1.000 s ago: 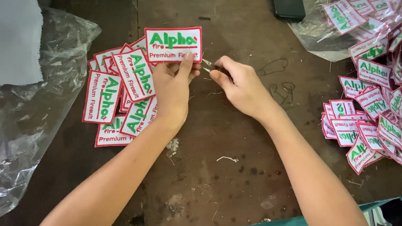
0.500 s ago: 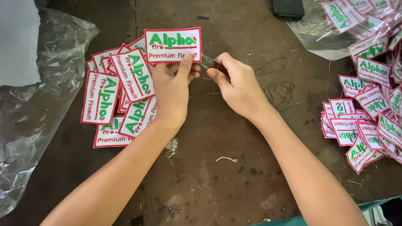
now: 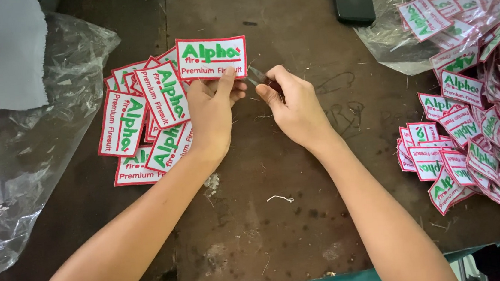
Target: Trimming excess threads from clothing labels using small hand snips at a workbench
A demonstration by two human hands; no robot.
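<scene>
Broadly, a dark, scuffed wooden surface (image 3: 281,216) fills the view, with crumpled clear plastic sheeting (image 3: 29,172) at its left side and a big heap of white embroidered patches (image 3: 478,132) with red borders and green lettering at the right. A smaller fanned pile of the same patches (image 3: 143,123) lies just left of the hands. The left hand (image 3: 211,111) pinches one embroidered patch (image 3: 211,57) by its lower edge, thumb on the face, holding it flat and raised above the pile. The right hand (image 3: 295,100) is closed around a small metal thread snip (image 3: 258,75), whose tip sits just beside the patch's lower right corner. Loose thread bits (image 3: 280,198) lie on the wood below. Judging by this, trimming goes best with the patch held taut and still, the blades meeting only the stray thread and staying clear of the red border stitching.
</scene>
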